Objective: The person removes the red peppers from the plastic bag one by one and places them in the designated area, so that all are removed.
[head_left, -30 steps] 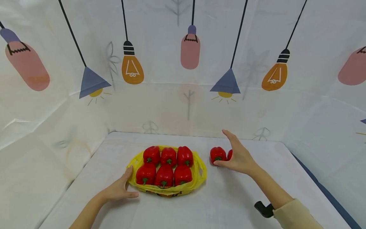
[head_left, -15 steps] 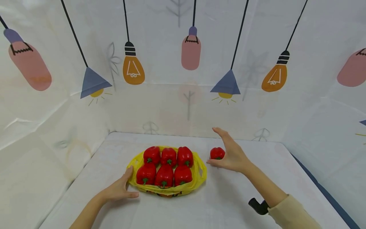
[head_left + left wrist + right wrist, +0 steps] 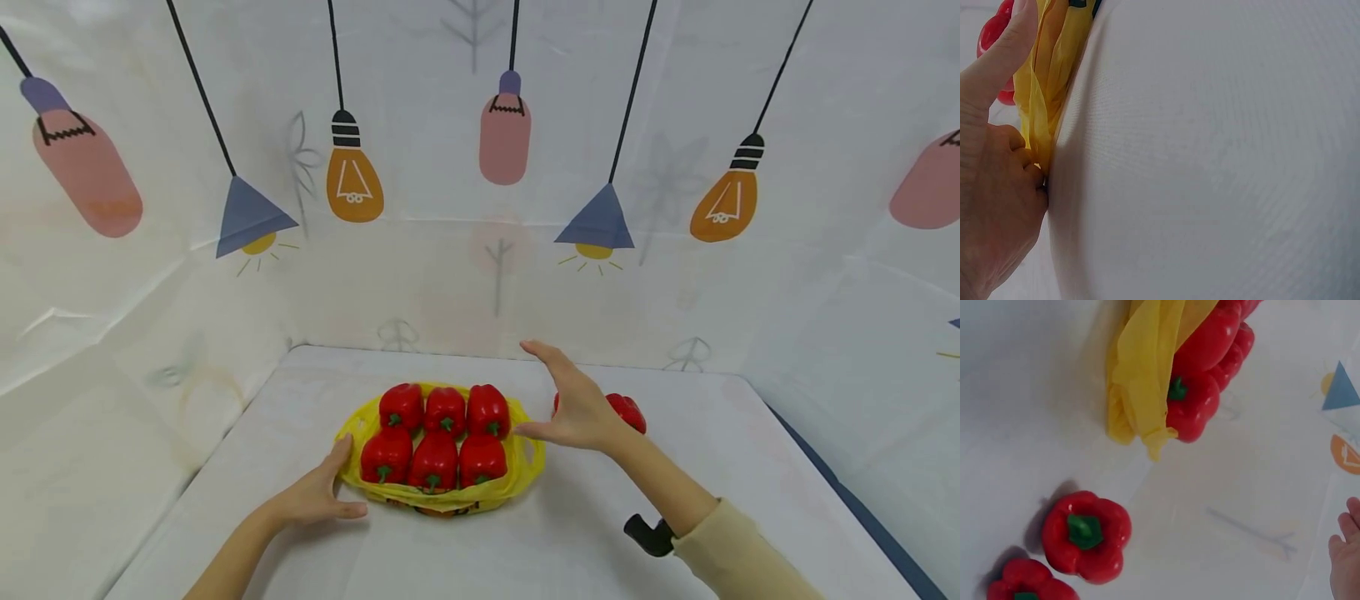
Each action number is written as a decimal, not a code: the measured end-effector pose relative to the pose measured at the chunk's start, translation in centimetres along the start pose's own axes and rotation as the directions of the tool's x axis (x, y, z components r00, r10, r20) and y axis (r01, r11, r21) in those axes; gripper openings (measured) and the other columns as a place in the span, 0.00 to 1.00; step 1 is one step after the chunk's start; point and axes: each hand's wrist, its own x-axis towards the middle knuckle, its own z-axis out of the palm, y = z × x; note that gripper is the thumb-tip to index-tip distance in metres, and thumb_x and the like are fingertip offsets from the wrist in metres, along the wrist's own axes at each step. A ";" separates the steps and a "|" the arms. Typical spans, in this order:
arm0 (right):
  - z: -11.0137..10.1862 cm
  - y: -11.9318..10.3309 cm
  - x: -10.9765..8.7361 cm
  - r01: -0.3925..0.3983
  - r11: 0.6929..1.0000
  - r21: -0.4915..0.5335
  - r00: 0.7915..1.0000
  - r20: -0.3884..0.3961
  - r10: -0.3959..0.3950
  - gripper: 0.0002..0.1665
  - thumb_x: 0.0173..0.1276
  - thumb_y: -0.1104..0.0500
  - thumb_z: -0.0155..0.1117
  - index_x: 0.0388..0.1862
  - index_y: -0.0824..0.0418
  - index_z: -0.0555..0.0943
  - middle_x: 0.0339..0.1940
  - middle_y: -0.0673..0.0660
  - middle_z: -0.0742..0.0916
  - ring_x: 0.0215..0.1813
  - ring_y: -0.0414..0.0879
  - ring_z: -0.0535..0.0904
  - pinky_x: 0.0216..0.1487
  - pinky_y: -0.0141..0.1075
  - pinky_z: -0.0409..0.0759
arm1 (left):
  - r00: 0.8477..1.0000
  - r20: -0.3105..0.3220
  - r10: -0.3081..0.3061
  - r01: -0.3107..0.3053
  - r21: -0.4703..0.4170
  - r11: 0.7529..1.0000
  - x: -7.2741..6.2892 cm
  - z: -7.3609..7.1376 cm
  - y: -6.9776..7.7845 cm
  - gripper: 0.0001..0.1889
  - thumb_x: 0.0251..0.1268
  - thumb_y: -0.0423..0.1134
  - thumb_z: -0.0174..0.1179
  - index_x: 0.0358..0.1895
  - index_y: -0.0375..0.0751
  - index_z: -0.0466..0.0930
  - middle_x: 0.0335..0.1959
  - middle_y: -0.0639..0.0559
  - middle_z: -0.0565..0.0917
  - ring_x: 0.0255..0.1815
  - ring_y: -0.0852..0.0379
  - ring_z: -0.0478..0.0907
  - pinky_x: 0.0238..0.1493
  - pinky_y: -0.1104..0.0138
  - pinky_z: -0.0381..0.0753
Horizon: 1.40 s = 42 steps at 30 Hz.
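Several shiny red bell peppers [image 3: 435, 458] with green stems sit in two rows in a yellow plastic bag [image 3: 528, 475], its mouth spread wide. My left hand [image 3: 315, 496] touches the bag's left edge, thumb apart from the fingers. In the left wrist view its fingers [image 3: 1007, 139] lie against the yellow plastic. Beside the bag's right end my right hand [image 3: 581, 412] is held with thumb and fingers wide apart, nothing between them. Behind it, partly covered in the head view, are two loose red peppers [image 3: 626, 412]; the right wrist view shows a loose pepper [image 3: 1094, 565] on the table.
A white cloth covers the table [image 3: 450, 558]. Behind it hangs a pale curtain [image 3: 442, 267] printed with lamps and bulbs. A black curved piece [image 3: 647, 535] juts from the right wrist by the beige sleeve [image 3: 738, 554].
My right hand has moved left, from over the loose peppers to the bag's right end, baring one pepper and partly covering the other. The left hand and the bagged peppers have stayed put.
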 end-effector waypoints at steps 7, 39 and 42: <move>1.2 -0.9 1.0 -0.018 1.000 0.006 0.999 0.049 0.018 0.61 0.45 0.40 0.79 0.74 0.53 0.58 0.71 0.54 0.69 0.70 0.50 0.66 0.58 0.51 0.76 | 1.000 -0.007 0.005 -0.005 0.006 1.000 0.0 0.1 -0.1 0.64 0.51 0.51 0.72 0.73 0.21 0.32 0.73 0.23 0.36 0.73 0.28 0.32 0.69 0.39 0.38; 7.1 -1.8 2.5 -0.112 0.993 0.040 0.949 0.300 0.095 0.54 0.50 0.35 0.72 0.72 0.53 0.62 0.69 0.51 0.72 0.66 0.48 0.69 0.57 0.48 0.77 | 1.000 -0.014 0.001 -0.002 -0.006 1.000 0.0 0.2 0.2 0.64 0.50 0.51 0.73 0.73 0.21 0.33 0.73 0.24 0.36 0.73 0.29 0.32 0.69 0.40 0.37; 7.7 -1.2 2.1 -0.125 0.991 0.052 0.938 0.331 0.101 0.54 0.51 0.35 0.72 0.71 0.56 0.62 0.67 0.54 0.74 0.65 0.50 0.71 0.57 0.49 0.77 | 1.000 -0.018 -0.004 0.004 0.000 1.000 0.0 0.1 0.2 0.64 0.50 0.51 0.73 0.73 0.22 0.33 0.74 0.24 0.37 0.73 0.29 0.32 0.69 0.40 0.37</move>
